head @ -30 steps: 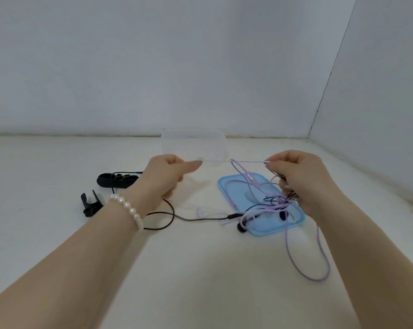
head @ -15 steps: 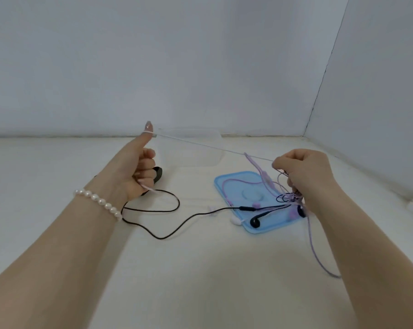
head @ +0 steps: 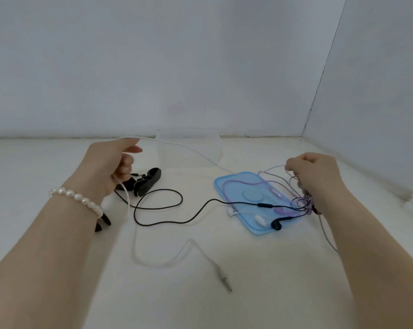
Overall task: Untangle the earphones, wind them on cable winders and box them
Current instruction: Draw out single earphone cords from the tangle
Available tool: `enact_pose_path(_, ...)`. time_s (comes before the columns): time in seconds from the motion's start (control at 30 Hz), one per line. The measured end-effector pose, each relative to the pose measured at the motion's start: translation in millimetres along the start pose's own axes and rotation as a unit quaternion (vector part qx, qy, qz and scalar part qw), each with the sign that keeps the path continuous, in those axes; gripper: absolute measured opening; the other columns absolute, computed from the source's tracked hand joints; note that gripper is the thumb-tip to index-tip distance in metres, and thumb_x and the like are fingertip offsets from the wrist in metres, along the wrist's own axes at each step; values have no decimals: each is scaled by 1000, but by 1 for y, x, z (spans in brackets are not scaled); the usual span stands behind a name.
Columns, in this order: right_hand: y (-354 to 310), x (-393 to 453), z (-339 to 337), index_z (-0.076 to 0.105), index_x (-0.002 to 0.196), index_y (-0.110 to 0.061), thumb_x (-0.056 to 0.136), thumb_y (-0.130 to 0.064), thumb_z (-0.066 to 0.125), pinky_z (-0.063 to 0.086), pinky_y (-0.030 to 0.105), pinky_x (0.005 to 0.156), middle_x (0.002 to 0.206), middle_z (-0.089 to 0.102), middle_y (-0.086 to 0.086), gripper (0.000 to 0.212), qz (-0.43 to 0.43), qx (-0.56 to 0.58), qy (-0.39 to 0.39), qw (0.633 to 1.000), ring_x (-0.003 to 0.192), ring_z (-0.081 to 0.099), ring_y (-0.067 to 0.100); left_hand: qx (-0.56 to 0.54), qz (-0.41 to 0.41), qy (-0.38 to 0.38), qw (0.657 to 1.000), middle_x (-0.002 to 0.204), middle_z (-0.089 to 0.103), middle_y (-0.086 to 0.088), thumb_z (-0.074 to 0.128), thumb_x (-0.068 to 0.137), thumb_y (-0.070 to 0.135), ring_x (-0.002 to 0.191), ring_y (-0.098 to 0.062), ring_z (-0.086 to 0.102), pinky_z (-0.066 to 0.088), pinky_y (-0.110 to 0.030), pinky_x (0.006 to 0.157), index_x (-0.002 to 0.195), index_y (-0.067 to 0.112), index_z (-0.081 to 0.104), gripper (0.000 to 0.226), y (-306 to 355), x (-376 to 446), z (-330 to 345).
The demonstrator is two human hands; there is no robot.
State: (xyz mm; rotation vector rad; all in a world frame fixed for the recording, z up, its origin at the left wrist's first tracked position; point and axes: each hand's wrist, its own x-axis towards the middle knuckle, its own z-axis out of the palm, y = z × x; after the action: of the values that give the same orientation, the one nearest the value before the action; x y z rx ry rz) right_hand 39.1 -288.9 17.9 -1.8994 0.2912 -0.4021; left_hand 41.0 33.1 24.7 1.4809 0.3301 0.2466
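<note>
My left hand [head: 112, 167] is closed around a white earphone cable [head: 188, 149] that runs right toward my right hand [head: 314, 176]. The cable's slack loops down over the table to its jack plug [head: 222, 277] near the front. My right hand grips a knot of purple, black and white cables [head: 304, 200] above the right edge of a blue lid [head: 238, 188]. A black earphone cable [head: 167, 207] snakes across the table, its black earbud [head: 277, 223] and a white earbud [head: 258, 219] lying on the lid. Black cable winders [head: 148, 181] lie just right of my left hand.
A clear plastic box [head: 188, 148] stands at the back centre, near the wall. Another black winder [head: 103, 223] pokes out from under my left wrist. Walls close the back and the right side. A pearl bracelet is on my left wrist.
My left hand has pulled the white cable out to the left and dropped lower. The white cable's jack end has come free and now lies on the table in front.
</note>
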Motion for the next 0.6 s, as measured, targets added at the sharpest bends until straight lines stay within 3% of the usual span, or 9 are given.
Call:
enact_pose_path(0.07, -2, -3, 3, 55, 59, -8, 79, -6, 57, 23, 19, 45, 52, 41, 5, 21, 47, 50, -86, 994, 41, 33, 17, -40, 14, -16, 999, 42, 56, 2, 58, 87, 9, 32, -8, 45, 38, -14, 35, 80, 9, 57, 7, 3, -5, 8)
enact_pose_path(0.13, -4, -6, 6, 55, 62, -6, 80, -6, 52, 23, 22, 46, 58, 39, 7, 19, 83, 86, -172, 978, 40, 35, 14, -41, 20, -17, 999, 66, 68, -6, 57, 81, -6, 49, -14, 60, 50, -20, 49, 83, 11, 55, 17, 1, -6, 13)
enact_pose_path(0.2, -3, -8, 6, 59, 59, -5, 82, -8, 48, 25, 25, 48, 63, 40, 8, 25, 105, 127, -238, 957, 42, 37, 14, 125, 59, 30, 990, 104, 63, -11, 59, 73, -8, 81, -24, 60, 50, -32, 70, 93, 15, 55, 31, -7, -1, 14)
enact_pose_path(0.27, -5, -9, 5, 64, 57, -5, 79, -11, 47, 29, 27, 48, 66, 45, 9, 27, 120, 178, -281, 935, 46, 39, 16, 365, 103, 93, 921, 124, 50, -7, 63, 70, 0, 110, -27, 48, 41, -38, 86, 110, 21, 51, 47, -9, -3, 19)
enact_pose_path(0.33, -10, -14, 6, 65, 68, -2, 69, -16, 51, 35, 25, 45, 68, 52, 10, 20, 128, 222, -312, 915, 47, 42, 18, 402, 164, 98, 896, 128, 44, -2, 62, 68, 9, 123, -25, 35, 32, -38, 94, 116, 26, 49, 53, -8, -13, 28)
enact_pose_path(0.4, -14, -18, 9, 66, 71, -2, 66, -20, 56, 40, 22, 41, 62, 54, 8, 21, 120, 255, -327, 902, 44, 45, 17, 298, 255, 49, 918, 117, 44, 4, 55, 62, 21, 121, -18, 33, 30, -34, 98, 105, 29, 51, 44, -9, -31, 40)
enact_pose_path(0.47, -18, -22, 13, 69, 70, -3, 63, -15, 63, 42, 20, 41, 59, 50, 7, 15, 98, 267, -329, 901, 45, 47, 14, 230, 340, -26, 912, 102, 51, 9, 50, 58, 24, 107, -10, 43, 33, -21, 91, 90, 31, 56, 33, -14, -51, 54)
enact_pose_path(0.53, -20, -24, 18, 70, 74, 0, 61, -7, 65, 44, 20, 43, 59, 51, 8, 16, 76, 261, -332, 903, 49, 49, 14, 211, 363, -130, 898, 88, 59, 12, 53, 60, 30, 86, -4, 53, 37, -12, 74, 77, 35, 60, 18, -21, -65, 67)
enact_pose_path(0.6, -21, -26, 21, 68, 85, 3, 66, -2, 61, 48, 23, 47, 63, 58, 9, 20, 70, 257, -352, 897, 53, 55, 15, 218, 356, -209, 884, 78, 63, 11, 53, 61, 42, 72, -1, 56, 39, -14, 66, 70, 36, 63, 14, -29, -72, 78)
